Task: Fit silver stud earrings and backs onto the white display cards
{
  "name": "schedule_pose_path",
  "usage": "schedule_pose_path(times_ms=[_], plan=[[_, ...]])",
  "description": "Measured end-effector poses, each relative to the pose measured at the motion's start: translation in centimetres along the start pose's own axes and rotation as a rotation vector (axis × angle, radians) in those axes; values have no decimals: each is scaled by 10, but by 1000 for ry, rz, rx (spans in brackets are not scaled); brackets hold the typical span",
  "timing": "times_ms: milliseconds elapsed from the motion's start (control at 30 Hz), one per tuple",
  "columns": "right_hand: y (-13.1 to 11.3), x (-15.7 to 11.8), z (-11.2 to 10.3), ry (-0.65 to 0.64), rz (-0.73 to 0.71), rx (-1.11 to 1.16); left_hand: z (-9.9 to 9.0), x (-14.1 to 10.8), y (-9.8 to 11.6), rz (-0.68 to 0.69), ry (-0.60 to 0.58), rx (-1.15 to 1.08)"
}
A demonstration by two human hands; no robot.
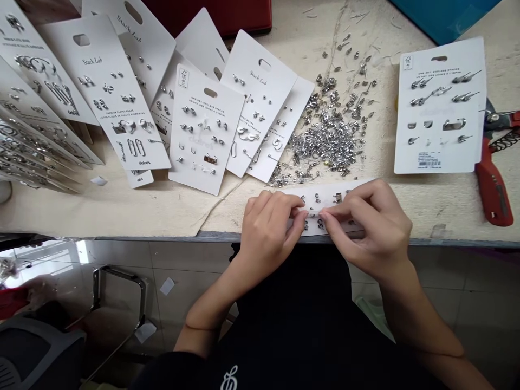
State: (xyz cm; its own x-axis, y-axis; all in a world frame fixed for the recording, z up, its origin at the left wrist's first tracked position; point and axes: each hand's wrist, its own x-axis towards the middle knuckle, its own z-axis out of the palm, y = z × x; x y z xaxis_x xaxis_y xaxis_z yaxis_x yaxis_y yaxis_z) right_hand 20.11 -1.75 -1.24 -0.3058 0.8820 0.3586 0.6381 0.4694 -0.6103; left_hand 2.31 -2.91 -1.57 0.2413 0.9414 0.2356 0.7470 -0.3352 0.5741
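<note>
A white earring card (327,190) lies at the table's front edge, with small silver earring parts in rows on it. My left hand (270,225) is closed at the card's left part, thumb and forefinger bent together over it. From the right, my right hand (371,225) pinches with thumb and forefinger above the card's middle. Whatever is between those fingertips is too small to make out. Just beyond the card spreads a pile of small silver earring backs (333,138).
Several filled earring cards (207,179) overlap at the left. Another card stack (439,119) lies at the right, partly over red-handled pliers (495,189). A dark red case (244,13) and a blue folder (447,16) sit at the back. A chair (36,352) stands lower left.
</note>
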Motion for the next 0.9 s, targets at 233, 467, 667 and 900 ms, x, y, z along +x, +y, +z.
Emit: schedule_pose_path(times_ms=[233,467,667,900], plan=[[0,1,2,-75,29,-67,1,2,1,34,-32,59],[-3,6,-6,-156,-17,-109,-9,8,9,13,-166,66],[-6,11,-9,-280,-27,-150,-15,12,20,-58,-297,90],[-11,13,-10,-391,39,-179,-18,19,28,-125,-382,5]])
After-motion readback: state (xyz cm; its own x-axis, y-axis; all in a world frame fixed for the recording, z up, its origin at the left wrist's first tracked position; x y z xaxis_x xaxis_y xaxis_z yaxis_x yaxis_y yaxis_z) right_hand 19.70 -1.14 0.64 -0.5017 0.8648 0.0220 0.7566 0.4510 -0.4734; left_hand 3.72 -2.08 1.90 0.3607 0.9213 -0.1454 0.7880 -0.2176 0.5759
